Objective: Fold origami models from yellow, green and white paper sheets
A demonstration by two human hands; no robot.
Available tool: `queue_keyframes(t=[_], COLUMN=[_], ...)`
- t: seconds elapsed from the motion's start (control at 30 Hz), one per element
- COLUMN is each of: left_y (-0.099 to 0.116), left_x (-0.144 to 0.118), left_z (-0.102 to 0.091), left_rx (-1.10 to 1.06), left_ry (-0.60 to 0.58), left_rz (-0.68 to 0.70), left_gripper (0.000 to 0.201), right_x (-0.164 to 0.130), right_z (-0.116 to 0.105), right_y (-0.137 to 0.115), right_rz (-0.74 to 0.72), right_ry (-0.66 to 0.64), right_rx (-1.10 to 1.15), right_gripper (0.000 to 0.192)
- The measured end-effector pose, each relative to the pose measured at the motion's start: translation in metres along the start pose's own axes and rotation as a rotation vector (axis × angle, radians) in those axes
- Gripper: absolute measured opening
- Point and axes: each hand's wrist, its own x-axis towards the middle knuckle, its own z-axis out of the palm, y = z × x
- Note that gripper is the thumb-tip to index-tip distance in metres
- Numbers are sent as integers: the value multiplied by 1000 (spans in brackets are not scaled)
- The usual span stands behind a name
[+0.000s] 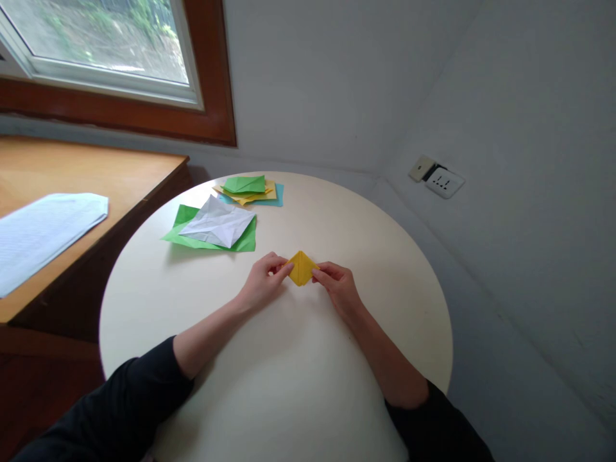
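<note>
A small yellow folded paper [301, 268], diamond-shaped with a crease down its middle, is held up between both hands over the round table [289, 385]. My left hand [267, 272] pinches its left corner between thumb and fingers. At the right corner, my right hand [337, 281] grips it the same way. Beyond my left hand lies a creased white paper [219, 221] on top of a green sheet [192, 244].
Farther back sits a pile with a folded green paper [245, 185] over yellow and blue sheets [274, 196]. A wooden desk [120, 170] at left carries a pale cloth-like sheet [48, 221]. Wall sockets [443, 182] are at right, a window [110, 45] at upper left.
</note>
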Motion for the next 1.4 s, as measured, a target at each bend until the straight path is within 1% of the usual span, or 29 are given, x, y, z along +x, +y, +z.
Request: queue_keyframes(t=[0.07, 0.2, 0.27, 0.5, 0.67, 0.8, 0.93, 1.07, 1.17, 1.3, 1.4], left_y=[1, 6, 7, 2, 2, 3, 4, 3, 1, 0, 1], left_x=[0, -1, -1, -2, -2, -2, -2, -3, -3, -3, -3], left_z=[0, 2, 2, 5, 4, 4, 5, 6, 6, 8, 8], left_rx=[-38, -148, -159, -207, -225, -231, -282, -290, -289, -337, -403], left_ry=[14, -96, -120, -153, -186, -191, -202, -204, -199, -189, -185], left_rz=[6, -99, -140, -149, -151, -146, -174, -190, -198, -196, -195], left_gripper=[24, 25, 27, 29, 30, 31, 31, 30, 31, 32, 39], right_x=[-1, -3, -3, -2, -2, -1, -1, -2, -3, -2, -1], right_z=[0, 1, 1, 2, 1, 1, 2, 2, 2, 2, 2], right_y=[-1, -3, -4, -2, 1, 1, 1, 1, 1, 0, 1], right_rz=[7, 6, 14, 33, 83, 95, 104, 129, 145, 102, 69], right_ry=[-6, -17, -26, -18, -17, -19, -29, -15, -19, -1, 9], right_rx=[-20, -49, -32, 14, 93, 113, 109, 119, 127, 83, 58], right_gripper=[17, 18, 18, 20, 20, 20, 17, 14, 15, 18, 17])
